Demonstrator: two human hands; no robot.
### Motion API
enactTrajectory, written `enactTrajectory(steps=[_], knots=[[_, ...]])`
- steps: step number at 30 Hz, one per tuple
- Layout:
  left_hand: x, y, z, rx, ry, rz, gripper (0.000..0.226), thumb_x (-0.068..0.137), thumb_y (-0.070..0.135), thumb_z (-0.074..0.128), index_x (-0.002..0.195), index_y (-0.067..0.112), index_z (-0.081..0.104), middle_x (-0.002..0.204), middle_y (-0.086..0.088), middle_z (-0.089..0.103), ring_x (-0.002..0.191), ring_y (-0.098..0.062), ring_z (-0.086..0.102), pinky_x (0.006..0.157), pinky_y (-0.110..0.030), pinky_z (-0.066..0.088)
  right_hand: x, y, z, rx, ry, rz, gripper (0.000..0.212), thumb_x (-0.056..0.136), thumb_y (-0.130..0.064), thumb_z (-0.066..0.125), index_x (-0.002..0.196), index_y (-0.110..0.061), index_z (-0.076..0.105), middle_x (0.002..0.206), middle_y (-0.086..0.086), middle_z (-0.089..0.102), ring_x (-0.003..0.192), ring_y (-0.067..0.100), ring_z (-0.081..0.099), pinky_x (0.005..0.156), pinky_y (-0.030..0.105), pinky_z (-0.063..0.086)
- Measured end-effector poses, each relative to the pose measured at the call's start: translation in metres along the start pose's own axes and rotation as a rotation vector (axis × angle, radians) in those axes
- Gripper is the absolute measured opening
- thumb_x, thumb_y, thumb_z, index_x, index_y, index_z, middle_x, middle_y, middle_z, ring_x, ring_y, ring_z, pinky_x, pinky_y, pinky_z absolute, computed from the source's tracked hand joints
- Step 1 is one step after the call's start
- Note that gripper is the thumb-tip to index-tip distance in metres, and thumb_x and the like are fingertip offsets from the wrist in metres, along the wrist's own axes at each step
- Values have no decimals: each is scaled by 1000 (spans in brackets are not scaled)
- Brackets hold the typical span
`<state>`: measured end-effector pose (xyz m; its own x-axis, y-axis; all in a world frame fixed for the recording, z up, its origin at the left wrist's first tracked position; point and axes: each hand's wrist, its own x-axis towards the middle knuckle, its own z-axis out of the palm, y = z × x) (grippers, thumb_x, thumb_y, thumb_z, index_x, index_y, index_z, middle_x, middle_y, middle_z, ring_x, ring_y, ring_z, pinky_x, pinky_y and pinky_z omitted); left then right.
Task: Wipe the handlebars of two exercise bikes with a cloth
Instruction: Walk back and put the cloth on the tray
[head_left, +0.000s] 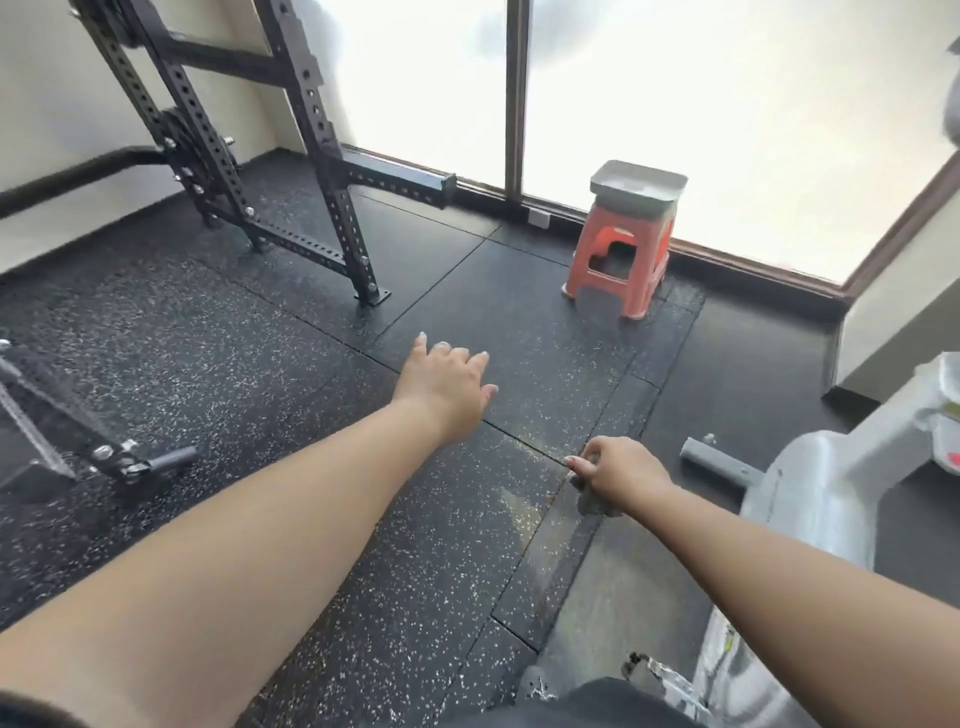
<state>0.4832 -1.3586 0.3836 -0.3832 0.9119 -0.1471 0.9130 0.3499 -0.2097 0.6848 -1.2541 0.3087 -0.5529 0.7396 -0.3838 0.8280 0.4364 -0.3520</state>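
Head view: right hand (621, 475) clamps a bunched grey cloth (592, 501), carried ready for wiping, left hand (447, 387) hangs free with fingers spread, likely for balance; white exercise bike (826, 499) at 4 o'clock, handlebars unseen, orange stool (621, 260) at 1 o'clock.

Speckled matt rubber floor (260, 364); glossy plastic stool (618, 260); rack (332, 208) probably metal.

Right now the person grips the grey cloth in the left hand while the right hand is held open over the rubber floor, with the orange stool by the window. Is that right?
Not quite: the hands are swapped. In the head view the right hand grips the grey cloth, and the left hand is held open over the rubber floor. The orange stool does stand by the window.
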Motion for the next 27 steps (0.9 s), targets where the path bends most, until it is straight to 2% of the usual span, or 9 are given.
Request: enactTrajectory(steps=[5,13,17,19,20,22,23,25,27], knots=[[72,3,-18,15,29,47,58,100,48,23,151,20,22,155,-5,31,143,-27,25,118,-51,10,65,17,-30,-8,32,43,32,87,-56,54,90,-26,65,104,4,70,97,24,63,72,30,45],[206,-5,-35,34,-1,105,63,99,51,20,153,20,11,159,-5,21,148,-28,12,118,-57,0,159,18,-62,38,82,137,30,87,-53,54,95,-26,67,109,8,64,100,28,62,80,33,47],[275,-26,-26,29,6,153,63,99,51,17,153,21,7,160,-4,20,148,-28,10,116,-59,-5,213,7,-81,45,96,206,28,91,-45,53,99,-22,68,108,6,65,98,27,63,72,30,44],[312,-43,-28,12,35,188,63,99,50,18,153,20,6,160,-4,20,148,-27,10,117,-57,-4,239,-1,-93,51,93,251,26,91,-41,52,100,-22,67,100,1,66,93,25,64,67,28,40],[330,-52,-31,6,48,210,63,100,50,18,153,20,6,160,-4,20,148,-27,11,118,-56,-4,253,-6,-100,61,98,269,25,91,-39,52,99,-22,67,89,-2,65,86,24,64,63,26,38],[367,-72,-40,-5,72,246,62,100,48,19,153,19,6,160,-4,20,148,-27,11,119,-53,-2,277,-16,-116,88,121,309,22,91,-37,52,97,-22,66,69,-11,54,72,22,59,51,21,32],[385,-81,-45,-5,81,261,62,100,47,20,153,19,6,160,-5,20,148,-27,11,119,-52,-2,288,-22,-125,102,134,330,20,91,-36,52,95,-22,66,65,-13,51,69,21,57,48,20,30],[422,-98,-57,12,106,282,62,100,47,21,153,18,7,160,-5,20,148,-27,11,120,-50,-1,308,-32,-142,113,164,360,18,90,-36,52,92,-25,66,71,-11,54,69,20,58,51,20,35],[460,-109,-66,14,130,282,62,101,46,21,153,16,9,160,-6,20,148,-27,12,120,-50,1,327,-38,-156,118,192,373,16,89,-37,52,84,-28,64,87,-5,60,71,20,61,60,25,43]])
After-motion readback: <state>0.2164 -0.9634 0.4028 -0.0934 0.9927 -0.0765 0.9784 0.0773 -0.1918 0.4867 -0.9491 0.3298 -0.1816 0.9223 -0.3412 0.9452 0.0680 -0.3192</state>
